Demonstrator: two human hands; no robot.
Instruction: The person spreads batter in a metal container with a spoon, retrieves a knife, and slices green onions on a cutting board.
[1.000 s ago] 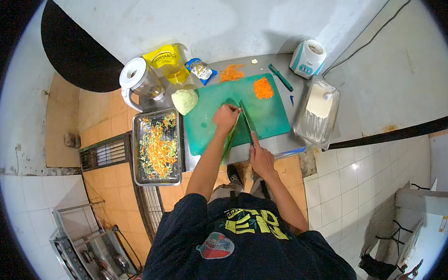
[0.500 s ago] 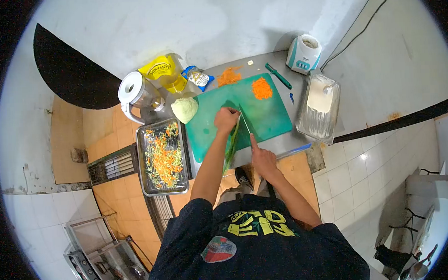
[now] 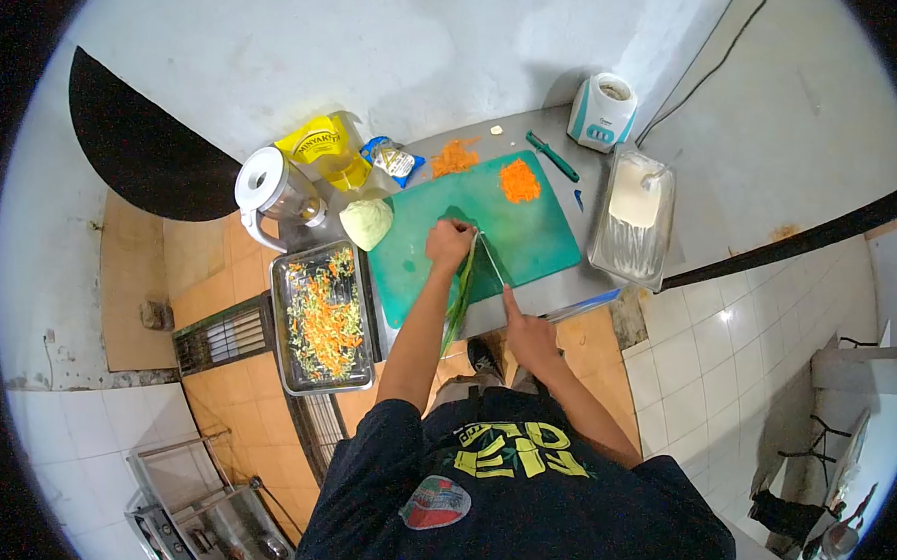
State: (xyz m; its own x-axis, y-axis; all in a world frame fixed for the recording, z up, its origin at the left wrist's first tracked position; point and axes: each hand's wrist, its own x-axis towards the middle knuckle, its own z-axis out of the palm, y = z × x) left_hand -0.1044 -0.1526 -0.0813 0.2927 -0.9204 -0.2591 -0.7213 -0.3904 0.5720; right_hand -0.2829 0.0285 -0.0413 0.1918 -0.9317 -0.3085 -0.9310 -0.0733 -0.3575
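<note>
My left hand is closed around the upper end of a bunch of green onions, whose leaves hang down past the front edge of the green cutting board. In my right hand is a knife, its blade slanting up and left to the onions beside my left fingers. A mound of chopped carrot lies on the board's far right part. Close to the board's left corner sits a pale green cabbage. My left fingertips are partly hidden.
A metal tray of shredded vegetables stands at the left. Behind are a blender jug, a yellow pouch, a blue packet and orange shreds. To the right are a green-handled peeler-like tool, a blender base and a container of white batter.
My right hand and the knife have drawn slightly down toward me. My left hand stays on the green onions, almost in place. The whole view has shifted slightly.
</note>
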